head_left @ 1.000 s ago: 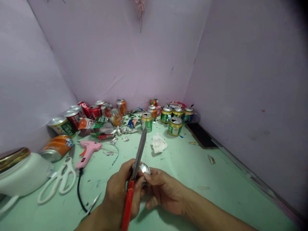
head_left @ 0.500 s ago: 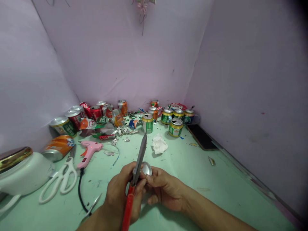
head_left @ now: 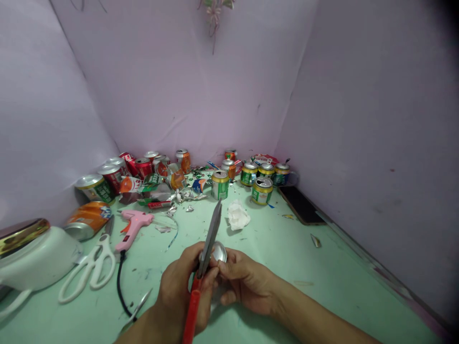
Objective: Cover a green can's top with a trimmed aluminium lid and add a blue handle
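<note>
My left hand (head_left: 179,282) is closed around a red-handled tool (head_left: 211,236) with long, tapered grey jaws. The jaws are together and point up and away from me; whether they are scissor blades or plier jaws I cannot tell. Just behind the jaws is a small round silver can end (head_left: 220,252), partly hidden by the tool and fingers. My right hand (head_left: 247,282) pinches its near edge between thumb and fingers. The left fingertips also touch it. Both hands meet low over the green table.
Left lie white-handled scissors (head_left: 102,258), a pink glue gun (head_left: 134,224), an orange can (head_left: 91,217) and a white pot (head_left: 46,260). Cut cans and scraps (head_left: 154,191) crowd the back. A crumpled tissue (head_left: 237,215), a green can (head_left: 262,191) and a phone (head_left: 303,205) sit ahead and right.
Almost nothing differs. The tool's jaws have tilted very slightly to the right, and the view has shifted a little; both hands keep their hold.
</note>
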Demonstrator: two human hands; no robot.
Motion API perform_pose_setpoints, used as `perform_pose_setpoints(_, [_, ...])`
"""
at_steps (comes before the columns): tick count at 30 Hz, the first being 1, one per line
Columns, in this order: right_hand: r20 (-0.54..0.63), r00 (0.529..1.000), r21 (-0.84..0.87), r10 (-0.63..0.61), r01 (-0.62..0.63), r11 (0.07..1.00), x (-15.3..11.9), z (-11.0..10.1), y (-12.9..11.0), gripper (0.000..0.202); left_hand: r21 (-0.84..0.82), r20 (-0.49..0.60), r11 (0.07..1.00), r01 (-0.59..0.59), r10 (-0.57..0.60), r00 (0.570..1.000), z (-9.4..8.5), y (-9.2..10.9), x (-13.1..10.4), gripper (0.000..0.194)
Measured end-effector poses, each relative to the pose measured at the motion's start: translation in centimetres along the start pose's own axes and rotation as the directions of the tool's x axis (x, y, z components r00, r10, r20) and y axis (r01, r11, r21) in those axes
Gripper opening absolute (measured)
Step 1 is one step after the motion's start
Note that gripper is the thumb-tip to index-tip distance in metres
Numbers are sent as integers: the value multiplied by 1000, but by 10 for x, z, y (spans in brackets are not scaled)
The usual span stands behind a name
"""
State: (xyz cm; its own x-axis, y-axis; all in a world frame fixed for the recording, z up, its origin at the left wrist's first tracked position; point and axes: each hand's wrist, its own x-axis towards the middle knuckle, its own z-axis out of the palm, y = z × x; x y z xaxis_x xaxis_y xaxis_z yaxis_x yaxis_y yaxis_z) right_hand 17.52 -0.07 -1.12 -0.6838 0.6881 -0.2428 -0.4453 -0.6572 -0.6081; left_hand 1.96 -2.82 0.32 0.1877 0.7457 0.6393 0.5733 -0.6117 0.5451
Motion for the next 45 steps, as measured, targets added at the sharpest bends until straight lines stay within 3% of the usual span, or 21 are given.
perform_pose_setpoints(5, [-11,1000,8,13,-13,1000,0,1,1,39,-28,-22,1000,-1,0,1000,1,3,5,31])
perform_pose_setpoints(9, [-50,999,2,-13,13,1000,0,5,1,38,-114,-33,980,162,-167,985,1,9,11,26])
perform_pose_setpoints(16, [-246,961,-46,-126,118,992,0,5,-11,35,-296,2,844,447,-467,884,-7,9,17,23])
perform_pose_setpoints(22, [-227,958,-108,-172,151,983,-3,9,-12,34,-482,149,642,596,-610,778,-2,6,22,34])
perform_pose_setpoints(25, [-185,970,-139,-155,130,982,-5,11,-9,34,-516,194,585,626,-632,751,0,7,25,37])
perform_pose_setpoints(28, [-166,976,-162,-143,116,980,-5,12,-6,33,-525,221,573,629,-622,751,1,7,26,37])
perform_pose_setpoints(45, [-166,976,-202,-138,103,974,-4,10,0,33,-409,186,715,567,-543,819,0,5,19,31])
